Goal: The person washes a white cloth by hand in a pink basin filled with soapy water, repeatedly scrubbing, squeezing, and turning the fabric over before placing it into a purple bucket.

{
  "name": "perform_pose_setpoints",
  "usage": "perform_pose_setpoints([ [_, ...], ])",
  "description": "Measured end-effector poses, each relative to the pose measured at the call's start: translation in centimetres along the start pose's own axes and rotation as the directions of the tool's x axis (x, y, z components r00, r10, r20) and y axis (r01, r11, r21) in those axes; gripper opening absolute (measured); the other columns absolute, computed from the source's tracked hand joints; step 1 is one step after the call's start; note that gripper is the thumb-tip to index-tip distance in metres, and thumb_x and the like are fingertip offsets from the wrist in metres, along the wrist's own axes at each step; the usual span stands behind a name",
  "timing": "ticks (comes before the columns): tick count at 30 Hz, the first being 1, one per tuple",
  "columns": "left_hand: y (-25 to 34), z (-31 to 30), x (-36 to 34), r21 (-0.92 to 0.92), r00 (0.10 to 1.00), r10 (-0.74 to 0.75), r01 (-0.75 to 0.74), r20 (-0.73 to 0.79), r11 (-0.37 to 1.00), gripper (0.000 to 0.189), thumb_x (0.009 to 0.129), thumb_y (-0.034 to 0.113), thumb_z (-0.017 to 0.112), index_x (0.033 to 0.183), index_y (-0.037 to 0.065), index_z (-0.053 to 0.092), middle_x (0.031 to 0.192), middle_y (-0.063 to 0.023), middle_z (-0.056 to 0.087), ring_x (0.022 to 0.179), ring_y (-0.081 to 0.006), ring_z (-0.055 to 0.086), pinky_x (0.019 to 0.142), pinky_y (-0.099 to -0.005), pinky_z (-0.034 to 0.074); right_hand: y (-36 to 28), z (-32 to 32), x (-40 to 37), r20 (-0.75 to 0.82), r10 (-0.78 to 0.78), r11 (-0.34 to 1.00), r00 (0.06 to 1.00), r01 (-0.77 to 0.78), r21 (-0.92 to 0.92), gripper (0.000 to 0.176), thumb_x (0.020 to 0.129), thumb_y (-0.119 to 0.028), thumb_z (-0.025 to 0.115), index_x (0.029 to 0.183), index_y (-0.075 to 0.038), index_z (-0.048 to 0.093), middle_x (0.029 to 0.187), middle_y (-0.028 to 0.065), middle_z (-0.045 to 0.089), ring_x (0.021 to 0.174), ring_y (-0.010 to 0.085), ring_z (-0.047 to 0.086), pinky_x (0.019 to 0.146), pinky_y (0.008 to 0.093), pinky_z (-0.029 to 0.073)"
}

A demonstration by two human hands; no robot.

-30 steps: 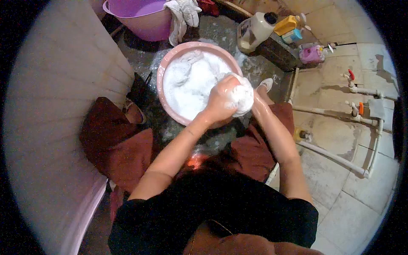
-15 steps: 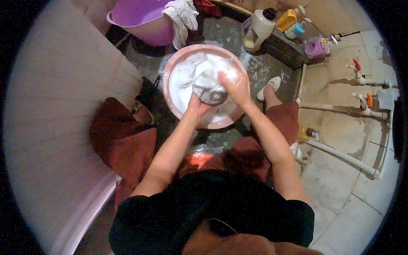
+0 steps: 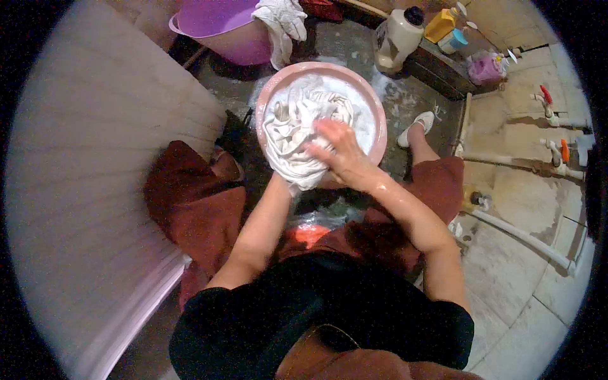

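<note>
A wet, bunched white cloth is lifted over the front of a pink basin, covering part of its near rim. Beneath it, my left hand bears the cloth from the near left side; its fingers are hidden under the folds. My right hand lies over the cloth's right side, thumb and fingers spread apart and slightly blurred. White suds fill the basin around the cloth.
Behind the basin stands a purple tub with a white garment over its rim. A large cream bottle stands by a ledge holding a yellow bottle and a pink container. Taps line the right wall.
The cloth has come up toward me out of the suds and spread into loose folds. My right hand has shifted nearer over it, fingers wider. My left hand has gone under the cloth.
</note>
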State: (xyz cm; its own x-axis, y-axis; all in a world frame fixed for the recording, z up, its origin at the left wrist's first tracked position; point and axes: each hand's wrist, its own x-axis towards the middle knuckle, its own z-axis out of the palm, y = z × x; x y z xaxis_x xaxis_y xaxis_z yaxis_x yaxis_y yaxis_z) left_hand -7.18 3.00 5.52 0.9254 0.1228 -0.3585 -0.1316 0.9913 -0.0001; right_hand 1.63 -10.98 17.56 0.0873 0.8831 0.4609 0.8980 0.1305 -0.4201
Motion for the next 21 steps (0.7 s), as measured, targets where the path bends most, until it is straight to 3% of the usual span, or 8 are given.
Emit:
perform_pose_setpoints([
  [4, 0.2, -0.3, 0.1, 0.005, 0.999, 0.034, -0.034, -0.002, 0.999, 0.042, 0.089, 0.032, 0.045, 0.124, 0.008, 0.046, 0.123, -0.0089, 0.05, 0.112, -0.0233, 0.049, 0.093, -0.0405, 0.043, 1.4, -0.5, 0.8, -0.077, 0.291, 0.946, 0.953, -0.299, -0.124, 0.074, 0.051, 0.007, 0.059, 0.121, -0.009, 0.044, 0.133, 0.0147, 0.033, 0.127, 0.0337, 0.03, 0.104, 0.0504, 0.019],
  [9, -0.1, -0.3, 0.5, 0.043, 0.999, 0.044, -0.043, -0.014, 0.998, 0.042, 0.089, 0.031, 0.046, 0.124, 0.008, 0.046, 0.123, -0.0087, 0.05, 0.112, -0.023, 0.049, 0.093, -0.04, 0.043, 2.9, -1.1, 0.6, 0.002, 0.206, 0.97, 0.978, -0.204, -0.132, 0.053, 0.051, 0.005, 0.062, 0.102, -0.004, 0.054, 0.119, 0.0122, 0.05, 0.123, 0.0318, 0.038, 0.104, 0.052, 0.02],
  [11, -0.3, -0.4, 0.8, 0.07, 0.998, 0.06, -0.059, -0.021, 0.996, 0.042, 0.089, 0.031, 0.046, 0.124, 0.008, 0.046, 0.123, -0.0086, 0.05, 0.112, -0.0229, 0.049, 0.093, -0.0398, 0.043, 4.3, -0.8, 0.1, 0.027, 0.257, 0.949, 0.966, -0.258, 0.18, 0.047, 0.067, -0.001, 0.063, 0.111, -0.003, 0.051, 0.115, 0.013, 0.053, 0.112, 0.031, 0.048, 0.099, 0.0441, 0.03],
  [12, -0.4, -0.5, 1.1, 0.082, 0.998, 0.063, -0.061, -0.026, 0.995, 0.041, 0.089, 0.031, 0.046, 0.124, 0.008, 0.046, 0.123, -0.0086, 0.051, 0.112, -0.0229, 0.049, 0.093, -0.0398, 0.043, 4.5, -0.5, -0.4, 0.027, 0.259, 0.949, 0.965, -0.26, 0.179, 0.047, 0.067, -0.001, 0.063, 0.111, -0.003, 0.051, 0.115, 0.013, 0.053, 0.112, 0.031, 0.048, 0.099, 0.0441, 0.03],
  [14, -0.4, -0.9, 1.8, 0.124, 0.996, 0.084, -0.078, -0.039, 0.989, 0.041, 0.089, 0.031, 0.046, 0.124, 0.008, 0.046, 0.123, -0.0085, 0.051, 0.112, -0.0227, 0.049, 0.093, -0.0396, 0.044, 4.8, -0.1, -1.1, -0.037, 0.561, 0.757, 0.827, -0.495, 0.427, 0.046, 0.071, -0.003, 0.064, 0.115, 0.0, 0.049, 0.109, 0.0125, 0.057, 0.104, 0.0237, 0.053, 0.094, 0.0336, 0.037],
  [17, -0.6, -1.3, 3.0, 0.207, 0.993, 0.102, -0.088, -0.055, 0.974, 0.041, 0.089, 0.031, 0.046, 0.123, 0.008, 0.046, 0.122, -0.0084, 0.051, 0.111, -0.0226, 0.049, 0.093, -0.0393, 0.044, 5.6, -0.7, -1.7, -0.162, 0.673, 0.668, 0.721, -0.499, 0.552, 0.054, 0.068, 0.0, 0.061, 0.119, 0.003, 0.046, 0.112, 0.0186, 0.056, 0.109, 0.03, 0.051, 0.097, 0.0314, 0.034],
  [19, -0.5, -1.1, 3.1, 0.287, 0.994, 0.094, -0.073, -0.058, 0.955, 0.041, 0.089, 0.03, 0.047, 0.123, 0.008, 0.046, 0.122, -0.0083, 0.051, 0.111, -0.0224, 0.049, 0.093, -0.0391, 0.044, 6.6, -1.6, -2.0, -0.244, 0.631, 0.754, 0.736, -0.507, 0.417, 0.055, 0.069, 0.001, 0.059, 0.121, 0.004, 0.045, 0.113, 0.0167, 0.056, 0.108, 0.0244, 0.051, 0.096, 0.0306, 0.036],
  [21, -0.3, -0.6, 2.7, 0.392, 0.994, 0.094, -0.062, -0.064, 0.918, 0.041, 0.089, 0.03, 0.047, 0.123, 0.008, 0.046, 0.122, -0.0082, 0.051, 0.111, -0.0223, 0.049, 0.093, -0.0389, 0.044, 6.5, -2.7, -1.5, -0.221, 0.649, 0.648, 0.728, -0.377, 0.662, 0.04, 0.085, -0.005, 0.052, 0.123, 0.003, 0.044, 0.115, 0.01, 0.053, 0.104, 0.017, 0.05, 0.091, 0.0285, 0.039],
])
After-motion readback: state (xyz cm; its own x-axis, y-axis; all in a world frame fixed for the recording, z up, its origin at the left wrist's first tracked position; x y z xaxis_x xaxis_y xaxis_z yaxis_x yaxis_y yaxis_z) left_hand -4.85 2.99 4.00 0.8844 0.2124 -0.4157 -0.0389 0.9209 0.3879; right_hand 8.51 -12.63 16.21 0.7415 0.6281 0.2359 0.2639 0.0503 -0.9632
